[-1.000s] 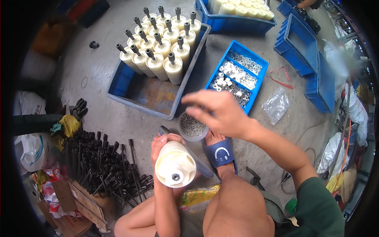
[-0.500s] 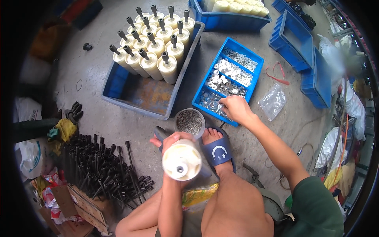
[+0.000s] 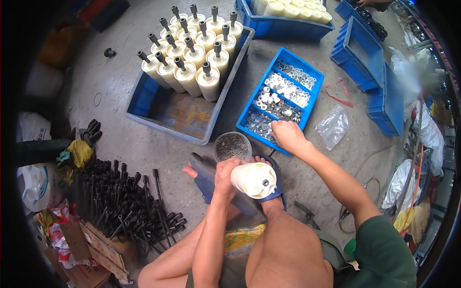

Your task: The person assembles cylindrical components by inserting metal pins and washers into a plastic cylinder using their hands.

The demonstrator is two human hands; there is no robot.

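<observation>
My left hand (image 3: 224, 176) is wrapped around a cream-white plastic cylinder (image 3: 253, 180), tilted so its open, ribbed end with a dark hole at the centre shows. My right hand (image 3: 289, 136) is at the nearest compartment of a blue divided tray (image 3: 311, 106), fingertips drawn together at the small metal washers (image 3: 259, 126); whatever they pinch is hidden. Farther compartments of the tray hold white plastic pieces (image 3: 291, 90) and more rings. Just beyond my left hand stands a round tub (image 3: 248, 152) full of small metal pins (image 3: 231, 145).
A grey-blue crate (image 3: 165, 134) at the left holds several cream cylinders topped with black rods (image 3: 209, 82). Black rods (image 3: 120, 201) are heaped at lower left beside a cardboard box (image 3: 108, 247). A clear plastic bag (image 3: 333, 126) and blue crates (image 3: 385, 103) lie to the right.
My left hand has swung the cylinder to the right and tipped its open end over the same way. My right hand stays at the nearest compartment, shifted only slightly.
</observation>
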